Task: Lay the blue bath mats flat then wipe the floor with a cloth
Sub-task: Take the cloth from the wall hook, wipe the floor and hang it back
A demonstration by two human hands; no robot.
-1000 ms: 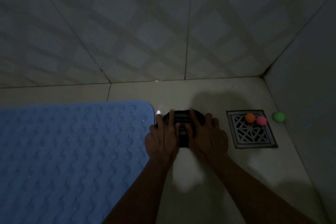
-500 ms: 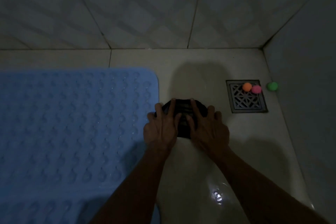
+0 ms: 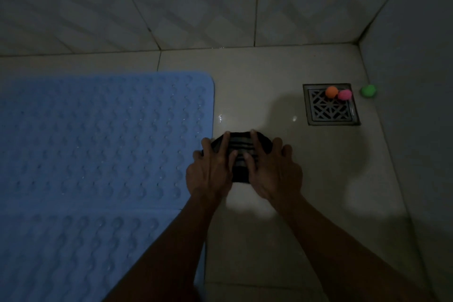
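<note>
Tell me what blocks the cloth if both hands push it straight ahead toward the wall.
Nothing visible. The floor ahead of the cloth is bare up to the wall. The blue mat lies left; the drain grate with its orange ball and pink ball lies right.

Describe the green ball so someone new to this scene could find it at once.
Start at the square metal floor drain near the right wall. Two small balls sit on its far edge, an orange ball and a pink ball. The green ball lies alone off the grate, on bare tile against the wall.
</note>
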